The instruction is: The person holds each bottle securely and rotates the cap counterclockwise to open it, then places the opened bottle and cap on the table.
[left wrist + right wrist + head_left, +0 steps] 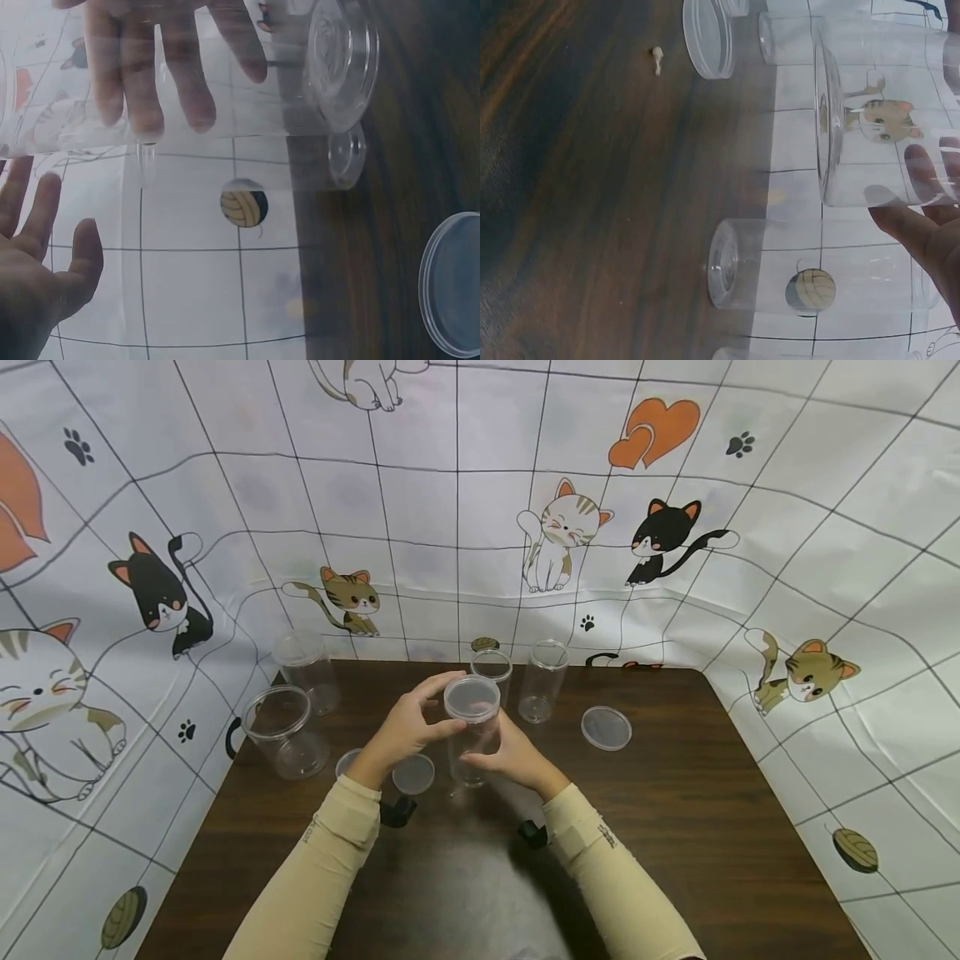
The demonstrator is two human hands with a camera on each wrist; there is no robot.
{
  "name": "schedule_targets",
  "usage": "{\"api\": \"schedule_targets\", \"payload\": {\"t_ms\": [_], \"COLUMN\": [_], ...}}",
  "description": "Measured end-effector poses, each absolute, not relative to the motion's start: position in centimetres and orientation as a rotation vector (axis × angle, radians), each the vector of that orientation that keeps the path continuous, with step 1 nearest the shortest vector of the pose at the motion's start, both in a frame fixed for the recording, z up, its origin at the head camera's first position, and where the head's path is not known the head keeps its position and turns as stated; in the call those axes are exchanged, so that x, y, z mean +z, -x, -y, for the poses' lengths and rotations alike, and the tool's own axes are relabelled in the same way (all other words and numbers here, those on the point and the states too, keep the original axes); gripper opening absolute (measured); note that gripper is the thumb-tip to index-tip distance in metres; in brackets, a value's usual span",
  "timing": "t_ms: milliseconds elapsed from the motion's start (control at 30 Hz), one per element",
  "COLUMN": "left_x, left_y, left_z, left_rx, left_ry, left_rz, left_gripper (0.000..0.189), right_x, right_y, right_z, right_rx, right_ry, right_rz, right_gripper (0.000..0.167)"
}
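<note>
A tall clear plastic jar (474, 752) with a round lid (472, 698) on top stands upright between both hands. My right hand (517, 752) grips its side, fingers behind and thumb in front; in the left wrist view those fingers show through the clear wall. My left hand (412, 724) is beside the lid, thumb and forefinger spread around its edge. Seen from the left wrist, the left thumb (86, 251) is apart from the jar. From the right wrist, the right thumb (900, 225) lies against the jar (885, 112), whose base appears raised off the table.
Behind the hands are two slim clear jars (543, 681) (493, 666). A wide open jar (288, 735) and another jar (307, 672) stand at the left. Loose lids lie at the right (606, 728) and near the left wrist (413, 774). A cat-print sheet (420, 543) surrounds the brown table (675, 827).
</note>
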State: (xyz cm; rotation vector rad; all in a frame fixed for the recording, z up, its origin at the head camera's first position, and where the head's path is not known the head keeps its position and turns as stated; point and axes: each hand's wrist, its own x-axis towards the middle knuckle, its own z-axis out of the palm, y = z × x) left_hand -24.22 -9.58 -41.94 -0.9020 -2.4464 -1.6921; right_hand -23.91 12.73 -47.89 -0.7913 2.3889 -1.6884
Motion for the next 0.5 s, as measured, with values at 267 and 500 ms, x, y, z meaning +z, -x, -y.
{"api": "schedule_targets", "payload": {"t_ms": [267,500], "left_x": [-42.0,-42.7], "left_y": [23.9,22.7], "left_z": [8.4,5.6], "left_rx": [-1.76,-1.878], "left_ry": [0.775,0.457], "left_rz": [2.41,2.334], "left_gripper": [0.07,0.072], "right_x": [-48.2,-49.0], "right_y": [23.8,22.8], "right_z": [-12.3,-10.7], "right_rx": [-1.72,-1.745], "right_ry": [0.76,0.547], "right_rz": [-2.458,-2.743], "right_gripper": [0.083,0.086]}}
